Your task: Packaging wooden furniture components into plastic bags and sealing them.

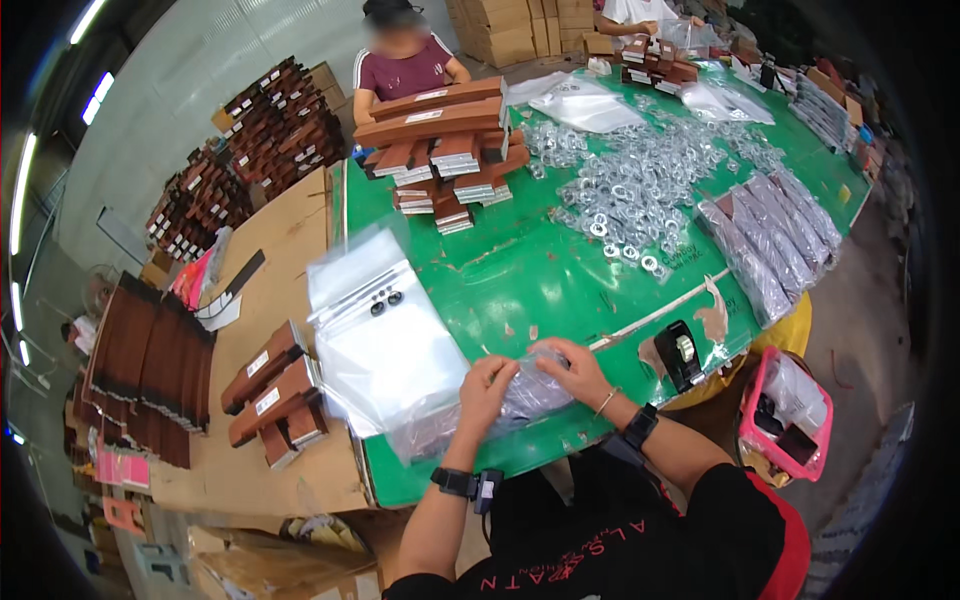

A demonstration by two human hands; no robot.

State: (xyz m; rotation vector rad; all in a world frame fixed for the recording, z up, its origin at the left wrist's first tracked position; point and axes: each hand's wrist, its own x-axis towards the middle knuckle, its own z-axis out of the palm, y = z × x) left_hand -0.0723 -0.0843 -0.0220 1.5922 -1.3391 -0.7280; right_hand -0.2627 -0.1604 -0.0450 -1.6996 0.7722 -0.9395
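Close to the near edge of the green table, a clear plastic bag (528, 400) lies lengthwise with a brownish-purple bar-like item inside. My left hand (484, 392) pinches the bag's upper edge, thumb and fingers pressed together. Just beside it, my right hand (578, 374) grips the same edge with bent fingers. The bag's left end reaches over a stack of flat clear plastic bags (385, 355). On that stack rest a few small black rings (386, 301). A black tape dispenser (682, 356) is to the right of my right hand.
Brown bars (440, 150) are stacked at the far side, before a person in maroon (412, 68). Small clear packets with rings (640, 190) spread across the table, beside wrapped packs (770, 240). More bars (275, 395) sit on cardboard at left. A pink basket (822, 440) stands lower right.
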